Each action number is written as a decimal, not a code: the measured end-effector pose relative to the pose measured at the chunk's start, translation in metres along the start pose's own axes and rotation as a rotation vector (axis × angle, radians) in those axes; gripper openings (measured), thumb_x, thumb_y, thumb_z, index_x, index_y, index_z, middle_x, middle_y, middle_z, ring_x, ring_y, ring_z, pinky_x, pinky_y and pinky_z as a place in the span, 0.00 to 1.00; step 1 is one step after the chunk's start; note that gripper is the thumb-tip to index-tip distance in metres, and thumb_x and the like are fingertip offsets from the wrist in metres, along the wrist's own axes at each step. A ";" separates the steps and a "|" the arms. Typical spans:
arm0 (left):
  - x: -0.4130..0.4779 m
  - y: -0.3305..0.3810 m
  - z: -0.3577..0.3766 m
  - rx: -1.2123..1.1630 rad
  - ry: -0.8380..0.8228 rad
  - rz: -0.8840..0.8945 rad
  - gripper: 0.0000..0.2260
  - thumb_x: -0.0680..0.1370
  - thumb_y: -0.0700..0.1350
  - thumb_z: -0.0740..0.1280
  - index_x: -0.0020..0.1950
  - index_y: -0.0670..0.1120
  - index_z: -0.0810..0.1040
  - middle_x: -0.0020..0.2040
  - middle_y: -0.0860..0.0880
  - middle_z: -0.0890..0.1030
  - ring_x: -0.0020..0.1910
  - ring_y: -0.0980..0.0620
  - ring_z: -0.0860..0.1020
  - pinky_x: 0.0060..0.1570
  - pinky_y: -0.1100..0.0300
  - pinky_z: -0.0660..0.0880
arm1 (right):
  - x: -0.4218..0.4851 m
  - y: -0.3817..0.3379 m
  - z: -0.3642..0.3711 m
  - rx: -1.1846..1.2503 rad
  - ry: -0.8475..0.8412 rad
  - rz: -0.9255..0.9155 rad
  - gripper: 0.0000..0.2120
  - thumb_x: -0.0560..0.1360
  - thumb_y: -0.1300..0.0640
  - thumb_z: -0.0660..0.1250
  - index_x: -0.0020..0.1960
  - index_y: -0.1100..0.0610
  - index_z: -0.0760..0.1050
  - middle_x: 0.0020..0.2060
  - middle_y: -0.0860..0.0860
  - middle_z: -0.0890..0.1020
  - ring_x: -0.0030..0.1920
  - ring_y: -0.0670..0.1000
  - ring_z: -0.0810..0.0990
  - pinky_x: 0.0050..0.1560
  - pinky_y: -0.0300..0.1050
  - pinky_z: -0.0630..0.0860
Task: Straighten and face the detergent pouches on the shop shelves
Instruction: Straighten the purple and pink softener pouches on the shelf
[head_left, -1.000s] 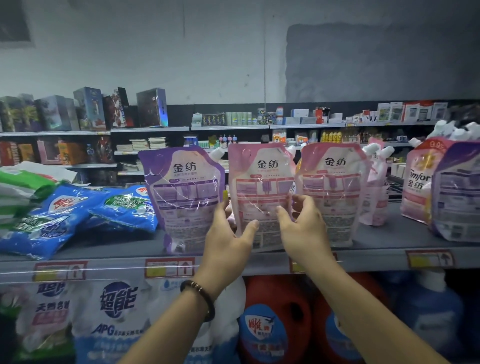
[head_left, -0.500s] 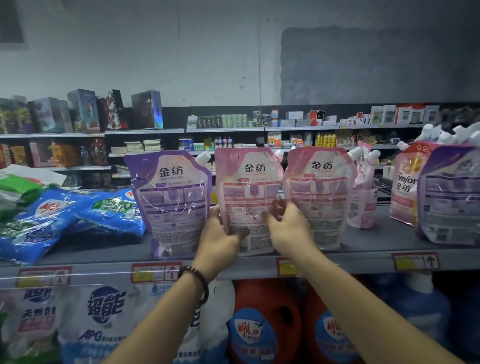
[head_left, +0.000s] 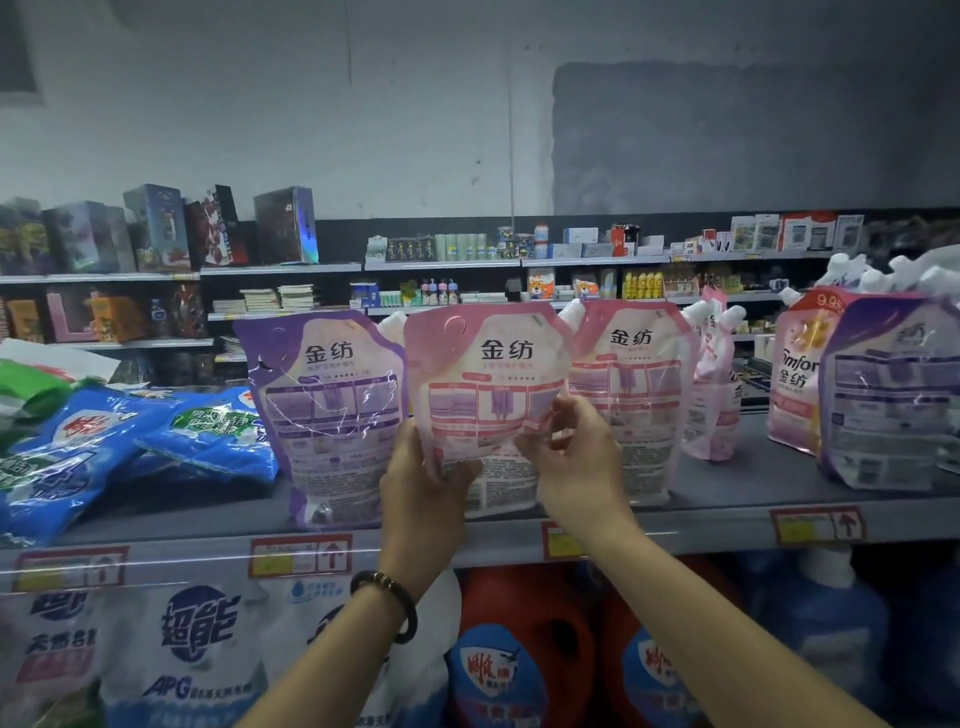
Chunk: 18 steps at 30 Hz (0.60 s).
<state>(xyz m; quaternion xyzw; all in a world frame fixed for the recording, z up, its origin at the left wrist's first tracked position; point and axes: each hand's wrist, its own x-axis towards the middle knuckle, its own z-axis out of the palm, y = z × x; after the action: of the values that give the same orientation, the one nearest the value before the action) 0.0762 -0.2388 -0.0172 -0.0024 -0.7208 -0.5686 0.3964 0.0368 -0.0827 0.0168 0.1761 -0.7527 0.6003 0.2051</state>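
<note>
Left hand (head_left: 423, 483) and right hand (head_left: 576, 462) gripping middle pink pouch (head_left: 488, 374) (label facing out), upright on grey shelf (head_left: 727, 488)

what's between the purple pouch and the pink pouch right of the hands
In the head view, another pink pouch stands between them, held by the left hand and right hand.

Pink pouch (head_left: 493, 395) upright; purple pouch (head_left: 327, 410) beside, touching

2 red jugs (head_left: 519, 597) stand under price tags (head_left: 301, 557); boxes (head_left: 156, 228) behind.
</note>
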 end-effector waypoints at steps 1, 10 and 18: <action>-0.001 0.003 0.000 0.008 0.006 0.037 0.19 0.75 0.31 0.76 0.58 0.49 0.76 0.52 0.59 0.84 0.54 0.53 0.85 0.53 0.49 0.85 | -0.002 -0.001 -0.002 -0.003 0.023 -0.033 0.11 0.76 0.53 0.78 0.52 0.47 0.76 0.48 0.46 0.82 0.47 0.49 0.82 0.50 0.55 0.83; -0.019 0.060 0.027 -0.056 0.022 0.251 0.14 0.79 0.37 0.75 0.60 0.48 0.76 0.53 0.55 0.83 0.53 0.48 0.85 0.52 0.40 0.84 | -0.008 -0.023 -0.057 0.039 0.168 -0.172 0.13 0.76 0.50 0.78 0.56 0.48 0.77 0.50 0.45 0.83 0.48 0.46 0.83 0.49 0.50 0.84; -0.036 0.091 0.104 -0.140 0.002 0.185 0.15 0.79 0.36 0.75 0.59 0.52 0.77 0.53 0.54 0.85 0.53 0.53 0.85 0.51 0.51 0.84 | 0.007 -0.010 -0.135 -0.007 0.207 -0.194 0.12 0.76 0.52 0.78 0.55 0.48 0.78 0.48 0.45 0.83 0.46 0.46 0.83 0.43 0.36 0.78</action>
<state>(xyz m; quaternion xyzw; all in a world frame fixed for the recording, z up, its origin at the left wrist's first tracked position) 0.0834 -0.1054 0.0326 -0.0962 -0.6757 -0.5784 0.4468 0.0497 0.0471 0.0553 0.1846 -0.7091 0.5900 0.3392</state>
